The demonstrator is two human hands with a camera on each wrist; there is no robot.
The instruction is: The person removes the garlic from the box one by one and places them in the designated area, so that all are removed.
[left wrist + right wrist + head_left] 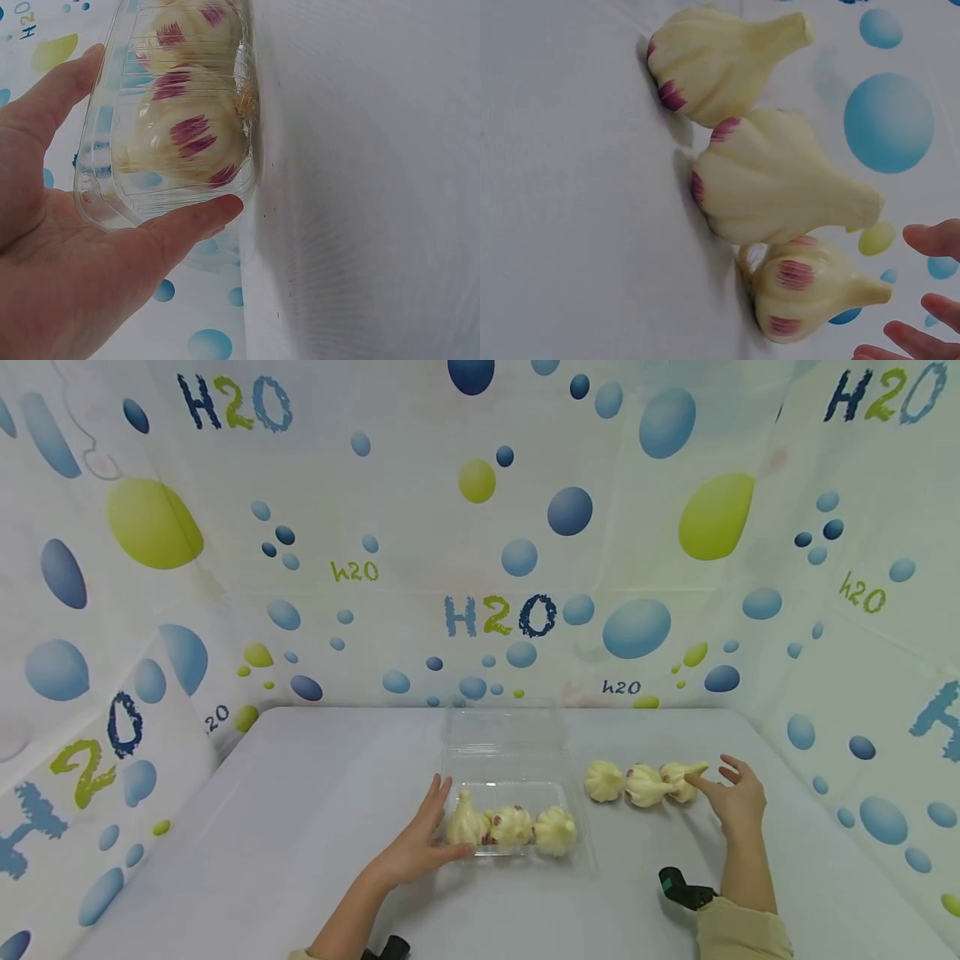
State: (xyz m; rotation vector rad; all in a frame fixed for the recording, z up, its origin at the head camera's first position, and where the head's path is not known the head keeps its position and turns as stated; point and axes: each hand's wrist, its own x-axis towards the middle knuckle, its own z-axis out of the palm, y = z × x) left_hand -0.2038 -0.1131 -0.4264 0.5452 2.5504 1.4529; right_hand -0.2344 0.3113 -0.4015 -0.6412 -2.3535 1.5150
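A clear plastic clamshell box (517,789) lies open, lid folded back, with three garlic bulbs in a row in its base: left bulb (467,822), middle bulb (512,827) and right bulb (555,832). My left hand (420,843) rests at the box's left end, fingers extended along the side and thumb at the front. In the left wrist view, its fingers (199,217) touch the clear wall. Three more garlic bulbs sit right of the box: one (603,781), another (647,787) and a third (678,782). Beside the third, my right hand (738,797) spreads its fingers around the stem end.
The white table (300,810) is backed and flanked by a white sheet (420,510) printed with blue and green drops. Black wrist camera mounts show at the right wrist (682,889) and left wrist (390,948).
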